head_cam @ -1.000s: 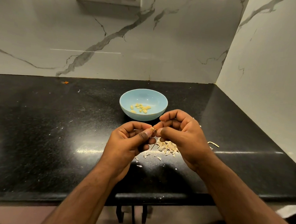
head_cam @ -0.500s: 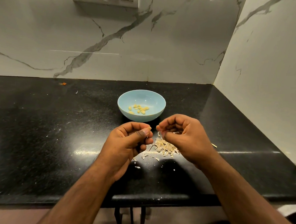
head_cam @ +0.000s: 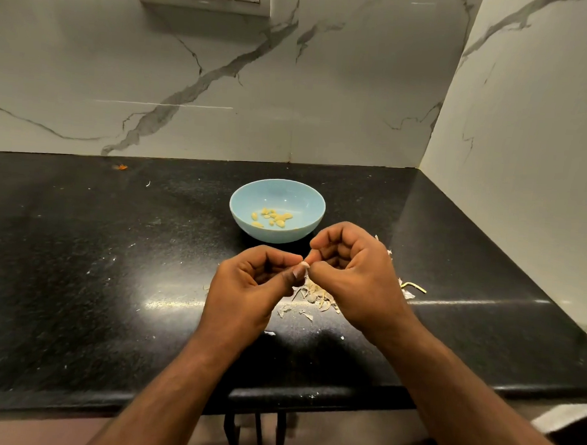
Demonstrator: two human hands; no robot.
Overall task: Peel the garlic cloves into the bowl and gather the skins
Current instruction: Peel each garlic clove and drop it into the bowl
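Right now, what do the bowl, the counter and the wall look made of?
Bowl: looks like glazed ceramic or maybe melamine; smooth pale blue with soft highlights, so I can't settle which.
Counter: polished black stone, likely granite; fine pale specks and mirror-like glare.
Wall: glossy marble-look tile or slab; grey veins and a thin vertical joint.

- I see a black speckled stone countertop (head_cam: 78, 279) running to a marble-patterned corner.
- A light blue bowl (head_cam: 306, 202) stands on it near the middle, peeled garlic cloves (head_cam: 272, 217) inside.
- A pile of garlic skins (head_cam: 317, 296) lies just in front of the bowl.
- A small yellowish stem (head_cam: 414, 286) lies right of the pile.
- An orange scrap (head_cam: 120, 167) sits by the back wall.
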